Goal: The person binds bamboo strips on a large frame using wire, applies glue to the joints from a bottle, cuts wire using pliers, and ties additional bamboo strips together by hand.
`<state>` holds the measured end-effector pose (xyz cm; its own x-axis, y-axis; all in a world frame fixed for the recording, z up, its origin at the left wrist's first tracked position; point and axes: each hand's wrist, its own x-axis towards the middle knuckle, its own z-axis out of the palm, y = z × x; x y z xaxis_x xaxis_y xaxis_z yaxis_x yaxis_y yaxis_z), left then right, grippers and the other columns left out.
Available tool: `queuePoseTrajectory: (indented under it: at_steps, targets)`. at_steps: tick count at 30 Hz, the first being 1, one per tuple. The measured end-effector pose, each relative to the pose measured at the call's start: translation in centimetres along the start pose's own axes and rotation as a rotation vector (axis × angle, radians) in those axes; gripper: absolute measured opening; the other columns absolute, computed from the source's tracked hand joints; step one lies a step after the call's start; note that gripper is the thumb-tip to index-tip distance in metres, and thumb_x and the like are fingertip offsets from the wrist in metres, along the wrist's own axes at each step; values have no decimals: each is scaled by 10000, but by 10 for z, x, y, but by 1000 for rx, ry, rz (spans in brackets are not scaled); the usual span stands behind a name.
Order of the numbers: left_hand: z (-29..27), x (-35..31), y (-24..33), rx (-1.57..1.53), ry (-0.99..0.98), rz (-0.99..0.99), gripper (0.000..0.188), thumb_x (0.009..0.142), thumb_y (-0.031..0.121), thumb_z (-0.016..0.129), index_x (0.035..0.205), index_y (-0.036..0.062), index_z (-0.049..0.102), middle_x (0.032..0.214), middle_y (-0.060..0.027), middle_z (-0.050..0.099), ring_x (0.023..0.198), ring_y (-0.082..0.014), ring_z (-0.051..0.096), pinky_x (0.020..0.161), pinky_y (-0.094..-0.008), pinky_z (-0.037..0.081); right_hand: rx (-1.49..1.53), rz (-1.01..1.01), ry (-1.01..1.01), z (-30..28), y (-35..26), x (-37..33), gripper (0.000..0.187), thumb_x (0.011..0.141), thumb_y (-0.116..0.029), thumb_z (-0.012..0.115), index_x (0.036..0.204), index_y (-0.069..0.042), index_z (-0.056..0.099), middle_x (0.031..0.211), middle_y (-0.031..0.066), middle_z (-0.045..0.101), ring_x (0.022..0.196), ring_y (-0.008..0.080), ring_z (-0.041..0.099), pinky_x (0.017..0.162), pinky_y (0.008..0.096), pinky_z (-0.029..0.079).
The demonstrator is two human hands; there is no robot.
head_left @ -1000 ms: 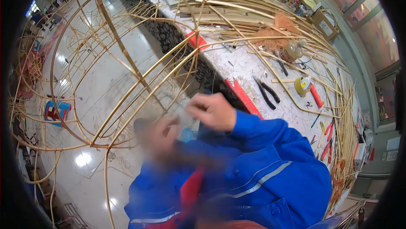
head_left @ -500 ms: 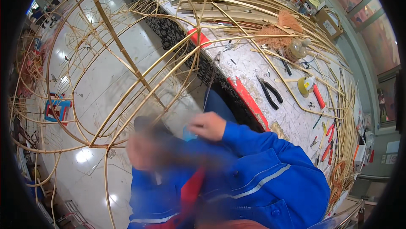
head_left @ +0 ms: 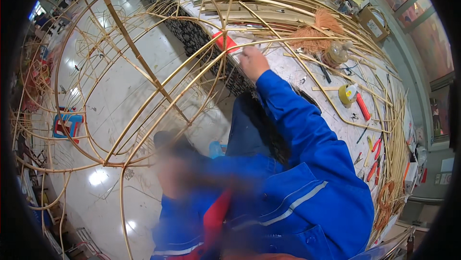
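My right hand reaches over the near edge of the table, close to a joint of a large bamboo-strip frame. Its fingers are bent and closed together at the tabletop; whatever they hold, if anything, is hidden. Low in front of my body, my left hand is smeared by a dark blur, so its fingers cannot be read. It lies near the lower joint of the frame, where several strips meet. The frame's curved ribs stand to my left, and one long strip runs across the table.
Bamboo strips pile along the far table, with orange fibre on them. A glue bottle, a red-handled tool and red pliers lie to the right. A blue-and-red stool stands on the floor at left.
My right hand has moved from in front of my body up and away to the table edge. Its sleeve now covers the black pliers. My left hand has shifted slightly right and stays blurred.
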<state>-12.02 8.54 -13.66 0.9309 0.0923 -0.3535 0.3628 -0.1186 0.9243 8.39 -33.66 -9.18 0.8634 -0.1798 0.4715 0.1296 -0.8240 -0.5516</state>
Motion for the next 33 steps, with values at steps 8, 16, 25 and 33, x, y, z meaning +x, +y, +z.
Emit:
queuePoseTrajectory:
  at_steps: [8,16,25,33]
  targets:
    - [-62,-15,-46,150,198,-130,430,975,400,537,808,21,653,495,60,367,415,-43,335,397,-213,279,521,610,-74,-84,84,16,287,850,-235,668,981,18,709,841,80,701,772,140,642,696,289,519]
    - [-176,-34,-176,716,452,-55,397,966,331,498,886,4,708,671,-88,602,593,-157,519,608,-325,443,241,402,-186,-173,24,14,227,896,-215,663,934,0,722,755,42,685,697,104,606,677,262,487]
    - [-14,-35,46,493,267,368,307,1004,212,449,1039,-9,659,751,-27,591,652,-108,547,600,-252,429,428,-38,-796,-84,-138,-98,209,872,-248,628,895,-51,697,809,167,683,730,298,680,686,375,535]
    - [41,-12,110,615,-194,488,294,977,242,528,809,9,592,700,-178,582,629,-337,577,587,-386,453,562,-196,-765,-22,-187,-139,211,820,-241,663,758,-40,648,718,195,610,692,382,604,615,448,478]
